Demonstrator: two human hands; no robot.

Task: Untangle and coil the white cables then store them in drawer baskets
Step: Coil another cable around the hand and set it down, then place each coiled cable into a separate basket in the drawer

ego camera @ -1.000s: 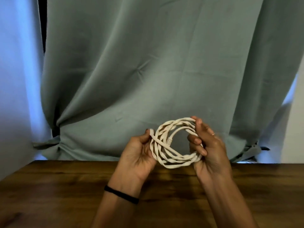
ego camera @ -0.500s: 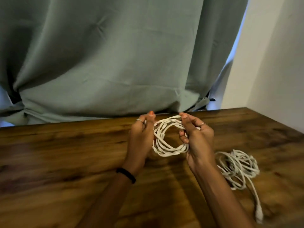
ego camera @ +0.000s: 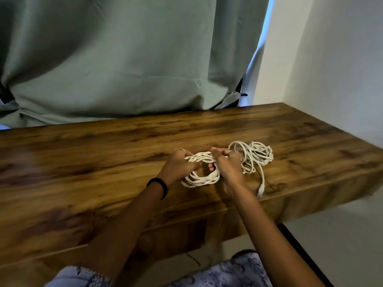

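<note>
A coiled white cable (ego camera: 204,179) sits low over the wooden table (ego camera: 103,162), held between both hands. My left hand (ego camera: 180,164) grips the coil's left side, fingers curled through the loops. My right hand (ego camera: 227,166) grips its right side, thumb and fingers pinching the strands at the top. A second white cable (ego camera: 256,157) lies in a loose tangle on the table just right of my right hand; its plug end (ego camera: 260,191) rests near the table's front edge. No drawer basket is in view.
A grey-green curtain (ego camera: 128,59) hangs behind the table. A white wall (ego camera: 342,69) closes the right side. The table's front edge (ego camera: 207,216) runs diagonally above my patterned clothing (ego camera: 217,274).
The view has tilted down and to the right. Both hands have lowered the coil from in front of the curtain to just over the table, next to the tangled cable.
</note>
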